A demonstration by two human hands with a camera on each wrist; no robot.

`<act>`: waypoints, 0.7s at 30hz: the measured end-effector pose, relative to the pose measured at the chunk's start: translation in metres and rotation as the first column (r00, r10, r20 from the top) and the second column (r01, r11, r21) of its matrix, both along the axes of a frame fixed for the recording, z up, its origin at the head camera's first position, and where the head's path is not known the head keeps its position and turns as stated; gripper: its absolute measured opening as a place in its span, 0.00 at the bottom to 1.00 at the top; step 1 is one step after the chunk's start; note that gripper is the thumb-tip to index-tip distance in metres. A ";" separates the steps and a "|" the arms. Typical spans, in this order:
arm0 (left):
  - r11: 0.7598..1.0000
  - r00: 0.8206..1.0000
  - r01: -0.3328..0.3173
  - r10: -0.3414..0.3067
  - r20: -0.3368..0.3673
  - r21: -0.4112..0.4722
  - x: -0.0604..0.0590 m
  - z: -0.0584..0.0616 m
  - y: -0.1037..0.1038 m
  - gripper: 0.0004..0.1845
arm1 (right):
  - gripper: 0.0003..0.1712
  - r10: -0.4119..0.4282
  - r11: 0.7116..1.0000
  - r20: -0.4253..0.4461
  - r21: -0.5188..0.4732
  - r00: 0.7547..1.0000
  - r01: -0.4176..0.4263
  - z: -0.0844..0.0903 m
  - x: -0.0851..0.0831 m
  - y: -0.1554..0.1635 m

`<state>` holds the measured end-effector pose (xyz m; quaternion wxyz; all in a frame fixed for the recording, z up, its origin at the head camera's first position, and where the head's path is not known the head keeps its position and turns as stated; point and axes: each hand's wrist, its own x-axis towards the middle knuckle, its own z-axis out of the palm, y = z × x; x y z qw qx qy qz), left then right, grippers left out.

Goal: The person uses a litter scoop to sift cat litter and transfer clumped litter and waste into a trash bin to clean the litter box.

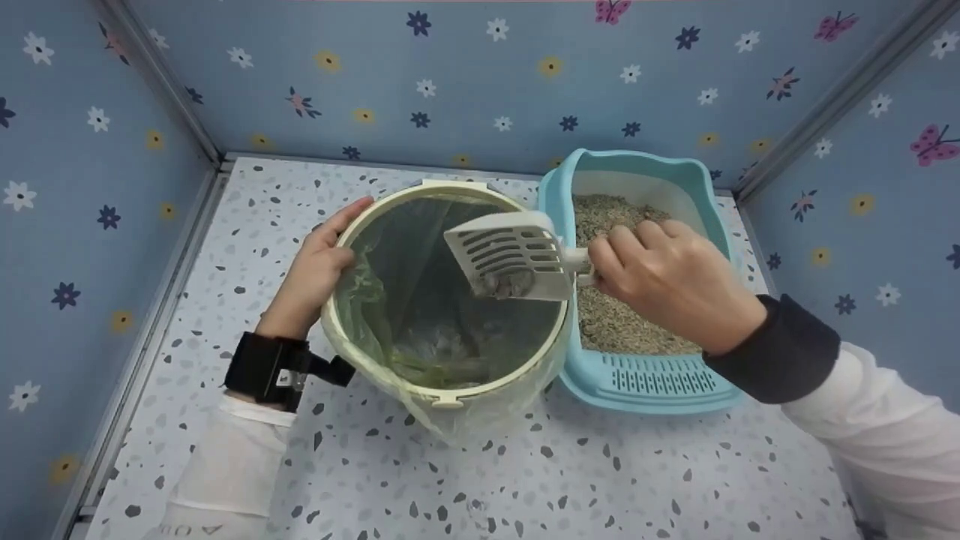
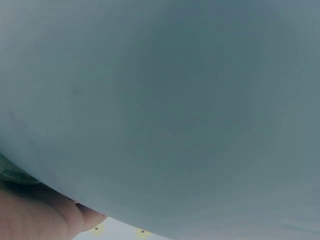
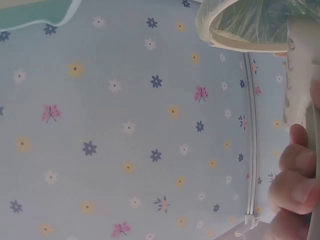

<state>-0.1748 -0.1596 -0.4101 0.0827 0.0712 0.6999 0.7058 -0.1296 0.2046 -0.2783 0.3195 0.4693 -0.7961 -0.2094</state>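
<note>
The left hand (image 1: 319, 262) is gripping the rim of the lined bin (image 1: 375, 352). Over the bin's opening, the slotted scoop (image 1: 514, 259) is carrying clumps, its handle clasped by the right hand (image 1: 667, 281), beside the blue litter box (image 1: 652, 382).

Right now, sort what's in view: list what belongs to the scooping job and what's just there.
In use:
scoop, gripped by the right hand, clump in it
bin with green liner, left hand holding its rim
litter tray with litter

Just there:
speckled floor
flowered walls
</note>
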 end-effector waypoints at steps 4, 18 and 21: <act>1.000 1.000 -0.006 0.006 0.005 0.000 -0.001 0.000 0.000 0.41 | 0.16 0.060 0.998 -0.096 0.005 0.994 -0.060 -0.002 0.004 -0.002; 1.000 1.000 -0.014 0.014 0.020 0.004 0.000 0.000 -0.001 0.42 | 0.14 0.084 0.985 -0.136 -0.136 0.987 -0.103 -0.001 0.004 0.015; 1.000 1.000 -0.015 0.015 0.020 0.004 0.000 0.000 0.000 0.42 | 0.15 0.069 0.980 -0.128 -0.179 0.989 -0.092 -0.003 0.002 0.021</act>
